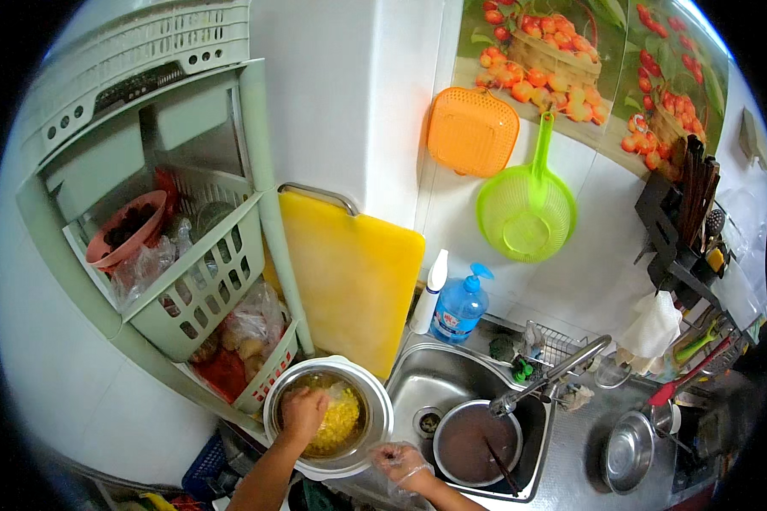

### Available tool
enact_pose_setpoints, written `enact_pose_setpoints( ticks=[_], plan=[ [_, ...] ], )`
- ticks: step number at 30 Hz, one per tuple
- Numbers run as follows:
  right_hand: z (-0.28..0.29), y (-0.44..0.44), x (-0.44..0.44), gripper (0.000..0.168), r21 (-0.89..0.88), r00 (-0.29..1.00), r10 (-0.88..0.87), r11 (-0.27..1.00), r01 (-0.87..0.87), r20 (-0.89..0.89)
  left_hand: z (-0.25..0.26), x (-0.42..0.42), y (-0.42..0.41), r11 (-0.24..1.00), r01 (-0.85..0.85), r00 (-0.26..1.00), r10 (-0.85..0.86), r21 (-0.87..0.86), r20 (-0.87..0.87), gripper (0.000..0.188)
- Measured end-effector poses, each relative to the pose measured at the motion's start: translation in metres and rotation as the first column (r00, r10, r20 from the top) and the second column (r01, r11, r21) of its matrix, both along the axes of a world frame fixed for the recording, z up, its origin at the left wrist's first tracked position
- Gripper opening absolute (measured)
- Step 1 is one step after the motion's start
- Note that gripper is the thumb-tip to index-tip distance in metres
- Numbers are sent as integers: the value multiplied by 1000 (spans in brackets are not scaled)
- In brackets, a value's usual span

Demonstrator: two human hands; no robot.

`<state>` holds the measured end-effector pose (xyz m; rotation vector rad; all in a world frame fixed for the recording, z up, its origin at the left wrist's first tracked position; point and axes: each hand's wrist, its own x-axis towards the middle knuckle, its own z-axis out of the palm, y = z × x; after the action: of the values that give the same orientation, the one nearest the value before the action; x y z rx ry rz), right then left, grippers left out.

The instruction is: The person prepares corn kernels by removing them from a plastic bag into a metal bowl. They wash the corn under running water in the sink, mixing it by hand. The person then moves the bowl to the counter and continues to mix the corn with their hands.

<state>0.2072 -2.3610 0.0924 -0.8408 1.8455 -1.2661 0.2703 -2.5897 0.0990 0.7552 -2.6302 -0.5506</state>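
A metal bowl [280, 399] sits within a larger white basin [383, 415] at the counter's left. Yellow kernels [333, 429], which look like corn, lie in it in liquid. My left hand [303, 412] is over the bowl's left side with curled fingers; whether it grips anything is hidden. A clear plastic glove [404, 488] covers my right hand [406, 465], which is half closed by the basin's lower right rim. What its fingers hold, if anything, is unclear. To its right, a metal pot [444, 415] of brownish liquid stands in the sink [422, 365], dark chopsticks [500, 461] leaning in it.
The faucet [550, 377] reaches over the pot. Behind the sink stand a blue pump bottle [459, 306] and a white bottle [429, 300]. A yellow cutting board [351, 274] leans beside the green shelf rack [281, 255]. An empty metal bowl [629, 450] rests on the right counter.
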Motion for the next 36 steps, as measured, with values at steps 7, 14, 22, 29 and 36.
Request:
enact_pose_setpoints(
  ticks=[7,14,22,29,36],
  plan=[
    [12,-3,3,14,35,985,-61,998,57,161,-6,-7,-12,915,-1,998,24,405,-53,17],
    [-8,-4,1,18,-86,996,33,996,-26,84,-22,-10,-13,938,346,902,-340,25,265,25],
    [-15,-10,2,16,-21,998,17,1000,-16,67,1,6,-24,796,238,960,-106,557,-259,20],
    [16,-27,1,18,68,996,20,998,-15,-85,17,19,-31,815,417,908,-348,404,-235,17],
    [13,-93,-12,21,52,876,7,998,20,-482,43,11,-21,708,317,938,-136,631,-319,9]
  ],
)
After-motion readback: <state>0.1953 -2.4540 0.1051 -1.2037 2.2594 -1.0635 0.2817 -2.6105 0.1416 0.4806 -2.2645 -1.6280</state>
